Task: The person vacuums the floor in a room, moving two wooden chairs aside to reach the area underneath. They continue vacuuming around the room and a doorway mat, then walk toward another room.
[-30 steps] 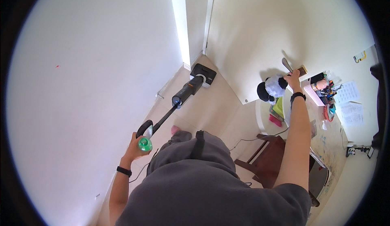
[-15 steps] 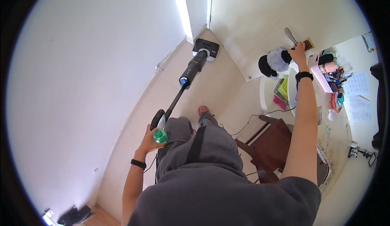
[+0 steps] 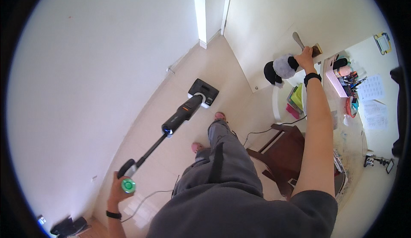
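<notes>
My left hand (image 3: 118,192) is closed at the handle end of a black upright floor cleaner (image 3: 176,117), low on the left. A round, see-through green thing (image 3: 128,186), perhaps a bottle's end, is at the same hand. The cleaner's wide head (image 3: 204,91) rests on the floor ahead of my feet. At far right, my right hand (image 3: 305,59) is wrapped around the metal lever handle (image 3: 298,40) of a cream door (image 3: 261,32). A grey and black plush thing (image 3: 282,67) hangs against the door beside that hand.
A brown wooden chair (image 3: 284,156) stands to my right, by a desk with a pink basket (image 3: 335,82) of pens. A cable (image 3: 265,132) runs past the chair; another cord (image 3: 145,195) lies near my left. A white wall (image 3: 85,88) borders the floor's left side.
My left hand has moved left and back, drawing the floor cleaner and its head nearer to me. My right hand stays on the door handle. The view has shifted slightly.
</notes>
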{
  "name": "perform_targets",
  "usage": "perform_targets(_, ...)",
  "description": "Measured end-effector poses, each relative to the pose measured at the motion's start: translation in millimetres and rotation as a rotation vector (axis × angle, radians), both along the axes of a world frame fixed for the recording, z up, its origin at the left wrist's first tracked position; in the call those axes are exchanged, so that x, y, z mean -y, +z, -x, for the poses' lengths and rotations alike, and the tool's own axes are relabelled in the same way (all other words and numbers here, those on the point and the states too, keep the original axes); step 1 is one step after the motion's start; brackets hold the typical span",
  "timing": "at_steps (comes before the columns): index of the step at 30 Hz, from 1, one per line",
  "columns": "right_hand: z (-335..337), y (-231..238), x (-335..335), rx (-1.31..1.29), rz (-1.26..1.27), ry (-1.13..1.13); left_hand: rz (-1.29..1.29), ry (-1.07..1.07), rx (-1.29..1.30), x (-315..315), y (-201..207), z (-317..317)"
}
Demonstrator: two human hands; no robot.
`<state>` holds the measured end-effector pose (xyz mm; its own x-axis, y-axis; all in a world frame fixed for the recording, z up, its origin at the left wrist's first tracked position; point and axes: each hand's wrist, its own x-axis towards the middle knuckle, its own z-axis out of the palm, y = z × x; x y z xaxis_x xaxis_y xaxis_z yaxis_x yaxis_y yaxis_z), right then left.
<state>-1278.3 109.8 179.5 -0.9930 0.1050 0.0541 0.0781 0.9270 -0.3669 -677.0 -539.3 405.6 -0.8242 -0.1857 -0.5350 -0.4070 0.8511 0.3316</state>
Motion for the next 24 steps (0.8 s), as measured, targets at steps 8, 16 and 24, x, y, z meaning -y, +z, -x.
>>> perform_targets(8, 6, -7, -16, 0.021, -0.048, 0.029, 0.120, -0.010, -0.018, 26, 10, -3)
perform_targets(16, 29, -7, -21, -0.055, -0.028, 0.018, 0.107, 0.009, -0.144, 20, -34, 3)
perform_targets(24, 50, -15, -36, 0.007, -0.068, 0.007, -0.169, -0.111, -0.170, -43, -169, 65)
